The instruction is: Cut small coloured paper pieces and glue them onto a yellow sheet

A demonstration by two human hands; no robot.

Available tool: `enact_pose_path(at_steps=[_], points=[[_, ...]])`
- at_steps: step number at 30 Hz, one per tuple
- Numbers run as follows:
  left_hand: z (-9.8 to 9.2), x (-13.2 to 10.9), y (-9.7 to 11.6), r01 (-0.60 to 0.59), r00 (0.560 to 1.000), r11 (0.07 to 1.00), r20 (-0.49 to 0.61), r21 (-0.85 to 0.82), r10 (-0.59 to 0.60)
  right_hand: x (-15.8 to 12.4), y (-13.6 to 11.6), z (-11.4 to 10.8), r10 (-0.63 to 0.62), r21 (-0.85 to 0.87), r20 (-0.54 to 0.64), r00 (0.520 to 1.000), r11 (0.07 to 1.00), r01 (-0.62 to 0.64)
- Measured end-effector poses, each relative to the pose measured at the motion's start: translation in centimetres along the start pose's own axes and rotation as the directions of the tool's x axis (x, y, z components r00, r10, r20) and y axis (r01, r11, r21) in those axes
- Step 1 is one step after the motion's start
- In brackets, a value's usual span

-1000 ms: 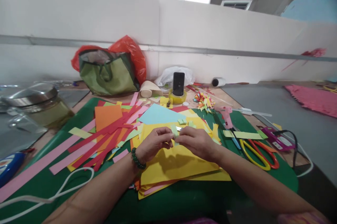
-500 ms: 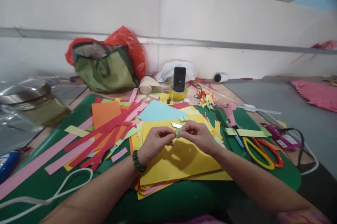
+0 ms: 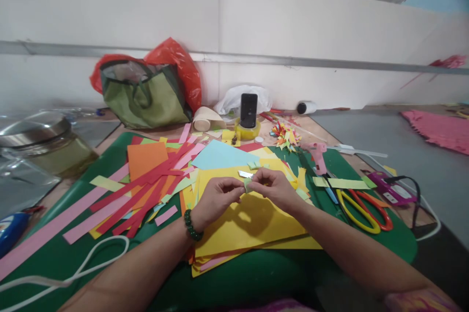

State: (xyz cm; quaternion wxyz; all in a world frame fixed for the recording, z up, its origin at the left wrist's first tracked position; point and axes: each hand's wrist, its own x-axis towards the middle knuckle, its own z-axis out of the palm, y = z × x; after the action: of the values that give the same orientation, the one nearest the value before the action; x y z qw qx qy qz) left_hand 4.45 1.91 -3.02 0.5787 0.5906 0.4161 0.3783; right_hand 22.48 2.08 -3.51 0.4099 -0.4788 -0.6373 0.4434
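My left hand [image 3: 217, 199] and my right hand [image 3: 275, 188] meet above a stack of yellow paper sheets [image 3: 245, 224]. Between their pinched fingertips sits a small pale green paper piece [image 3: 248, 184]. A beaded green bracelet [image 3: 191, 225] circles my left wrist. Just beyond the fingers a small silvery strip [image 3: 245, 174] lies on the yellow paper. More small pale green scraps [image 3: 253, 165] lie next to a light blue sheet [image 3: 220, 156].
Red and pink paper strips [image 3: 146, 190] and an orange sheet [image 3: 145, 156] cover the green mat [image 3: 73, 253] at left. Scissors [image 3: 362, 209], a pink glue gun [image 3: 318, 156] and a folded paper star [image 3: 286, 137] lie at right. A green bag [image 3: 146, 97], a phone [image 3: 249, 110] and a jar [image 3: 47, 143] stand behind.
Both hands lifted the pale green piece slightly off the yellow paper and drew it nearer; the view tilted down a little. In the last half second almost nothing moved.
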Motion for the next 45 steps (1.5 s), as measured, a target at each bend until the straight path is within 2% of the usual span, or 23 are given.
enact_pose_path(at_steps=[12,19,22,25,29,33,34,35,37,38,39,40,41,42,43,45], points=[[0.1,0.0,0.2,-0.048,0.999,0.996,0.002,0.08,0.048,0.1,-0.3,0.0,0.039,0.094,0.064,0.997,0.995,-0.045],[0.0,0.0,-0.3,-0.071,0.997,0.987,0.005,0.147,0.071,0.3,-0.5,-0.4,0.037,0.072,0.054,0.998,0.997,-0.041],[-0.8,0.5,-0.4,-0.068,0.991,0.985,-0.107,0.158,0.086,1.1,-0.5,-1.6,-0.021,0.06,-0.129,0.991,0.998,0.029],[-2.1,1.2,-0.3,-0.066,0.967,0.989,-0.235,0.133,0.096,2.0,0.1,-3.0,-0.114,-0.074,-0.338,0.934,0.993,0.095],[-3.9,2.1,-0.4,-0.107,0.923,0.992,-0.365,0.071,0.125,2.8,1.2,-4.3,-0.218,-0.256,-0.383,0.898,0.959,0.124],[-4.3,2.1,-0.1,-0.245,0.846,0.965,-0.466,0.09,0.258,2.2,0.5,-4.2,-0.247,-0.182,-0.36,0.9,0.964,0.192],[-4.0,1.9,0.1,-0.294,0.848,0.952,-0.438,0.08,0.299,1.7,0.1,-3.8,-0.261,-0.152,-0.316,0.912,0.963,0.223],[-3.4,1.6,0.3,-0.332,0.87,0.942,-0.369,0.051,0.326,1.2,-0.4,-3.3,-0.286,-0.133,-0.252,0.925,0.957,0.259],[-1.9,0.8,0.5,-0.322,0.943,0.946,-0.105,-0.043,0.316,0.2,-1.1,-2.2,-0.361,-0.127,-0.101,0.927,0.929,0.348],[-1.0,0.4,0.6,-0.256,0.962,0.963,0.07,-0.088,0.263,-0.2,-1.2,-1.8,-0.407,-0.132,-0.044,0.912,0.907,0.399],[-0.2,0.1,0.6,-0.163,0.953,0.98,0.238,-0.114,0.187,-0.4,-1.2,-1.6,-0.451,-0.143,-0.025,0.892,0.885,0.444],[0.4,-0.2,0.5,-0.076,0.923,0.991,0.368,-0.11,0.112,-0.4,-1.1,-1.7,-0.486,-0.158,-0.048,0.872,0.866,0.474],[0.8,-0.5,0.5,-0.015,0.895,0.996,0.443,-0.09,0.053,-0.1,-0.8,-2.0,-0.504,-0.182,-0.111,0.856,0.858,0.481],[0.9,-0.6,0.5,0.019,0.884,0.997,0.467,-0.079,0.02,0.4,-0.4,-2.6,-0.495,-0.22,-0.194,0.847,0.863,0.455],[0.7,-0.7,0.6,0.031,0.893,0.996,0.45,-0.085,0.011,1.1,0.1,-3.3,-0.468,-0.264,-0.279,0.839,0.877,0.402],[-0.7,-0.6,1.1,0.012,0.938,0.983,0.343,-0.181,0.052,2.5,1.3,-4.9,-0.394,-0.355,-0.38,0.837,0.898,0.262]])
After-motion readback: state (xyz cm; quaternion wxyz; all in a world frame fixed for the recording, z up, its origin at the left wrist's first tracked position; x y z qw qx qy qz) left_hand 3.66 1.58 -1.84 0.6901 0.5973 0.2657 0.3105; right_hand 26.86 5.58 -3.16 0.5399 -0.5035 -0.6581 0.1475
